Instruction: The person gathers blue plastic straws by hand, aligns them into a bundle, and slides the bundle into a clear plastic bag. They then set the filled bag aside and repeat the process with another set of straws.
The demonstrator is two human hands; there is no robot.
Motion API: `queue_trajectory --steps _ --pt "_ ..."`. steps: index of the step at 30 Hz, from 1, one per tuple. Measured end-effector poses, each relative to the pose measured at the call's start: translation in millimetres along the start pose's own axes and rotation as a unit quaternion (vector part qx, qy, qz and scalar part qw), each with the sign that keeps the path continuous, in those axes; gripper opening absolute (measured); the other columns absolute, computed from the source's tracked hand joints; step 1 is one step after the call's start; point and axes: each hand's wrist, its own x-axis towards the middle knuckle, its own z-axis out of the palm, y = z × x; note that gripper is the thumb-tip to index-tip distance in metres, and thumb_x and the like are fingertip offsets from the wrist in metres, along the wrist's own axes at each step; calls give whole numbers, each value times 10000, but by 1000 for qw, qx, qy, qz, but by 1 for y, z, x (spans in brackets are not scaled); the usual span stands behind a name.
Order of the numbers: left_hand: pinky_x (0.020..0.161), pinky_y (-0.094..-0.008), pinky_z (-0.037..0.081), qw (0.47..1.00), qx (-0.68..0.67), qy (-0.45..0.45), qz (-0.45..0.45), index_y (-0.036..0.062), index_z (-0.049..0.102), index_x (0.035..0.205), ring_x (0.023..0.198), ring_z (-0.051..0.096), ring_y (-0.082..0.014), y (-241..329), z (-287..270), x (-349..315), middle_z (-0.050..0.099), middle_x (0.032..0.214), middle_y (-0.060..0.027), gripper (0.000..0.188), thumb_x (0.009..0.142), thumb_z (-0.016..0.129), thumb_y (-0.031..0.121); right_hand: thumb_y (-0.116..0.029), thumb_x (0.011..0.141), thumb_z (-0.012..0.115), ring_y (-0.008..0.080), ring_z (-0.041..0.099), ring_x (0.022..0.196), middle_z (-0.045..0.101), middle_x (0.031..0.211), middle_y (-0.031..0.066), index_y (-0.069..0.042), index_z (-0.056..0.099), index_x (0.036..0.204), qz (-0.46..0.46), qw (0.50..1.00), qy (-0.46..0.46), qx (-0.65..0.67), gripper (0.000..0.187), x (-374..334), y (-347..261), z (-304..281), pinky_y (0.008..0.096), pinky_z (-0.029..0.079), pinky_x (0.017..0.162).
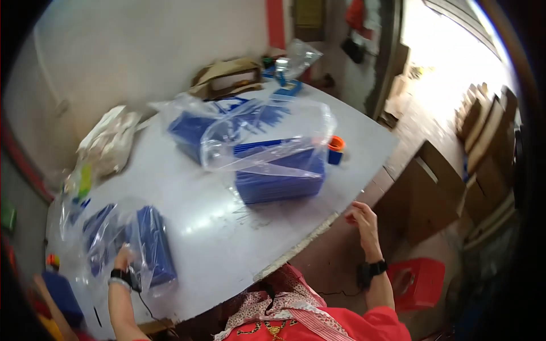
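My left hand reaches into a clear plastic bag at the left of the table, between blue stacked pieces. Its fingers are hidden by plastic and blur. Just right of it stands a blue stack, wrapped in the same plastic. My right hand hangs past the table's front edge, fingers loosely bent and apart, holding nothing I can see. Mid-table, a larger clear bag lies partly over a big blue stack, with more blue pieces behind it.
An orange tape roll sits beside the big stack on the white table. A torn carton and crumpled bag are along the wall. Cardboard and a red stool stand right. Another person's arm shows lower left.
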Motion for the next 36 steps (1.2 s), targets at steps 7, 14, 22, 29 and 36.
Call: queue_trajectory --steps 7,14,22,29,36 --pt "756 -345 433 948 299 -97 42 77 563 1090 887 540 -198 48 28 63 588 983 -50 218 947 426 168 -93 937 520 131 628 819 660 862 75 40 539 1157 14 999 -16 45 258 -20 7 20 259 517 767" --pt "1007 -445 209 897 438 -38 35 179 404 1312 1237 265 -215 61 5 44 352 1338 -22 363 975 346 300 -68 928 503 108 618 800 660 842 69 46 572 1113 5 1000 -19 3 228 -45 12 10 241 506 753" --pt "802 -391 461 871 292 257 301 -49 539 1115 935 586 -343 215 22 -4 623 1016 -214 296 843 561 67 -62 937 508 114 618 805 661 858 65 32 588 1093 11 1000 -6 -17 199 -68 15 6 253 512 778" --pt "810 -270 440 923 -121 213 297 -15 403 1320 832 544 -127 476 150 -226 582 953 -52 597 785 648 83 -89 940 524 128 611 894 648 960 87 20 539 1180 40 974 -215 64 264 -80 1 92 263 511 807" --pt "759 -285 520 892 -335 -266 -146 23 569 1097 832 621 -150 379 355 -293 631 925 -56 393 728 702 12 -219 904 609 142 565 1036 589 1134 96 11 430 1304 270 821 -367 345 495 -112 -9 188 281 474 867"
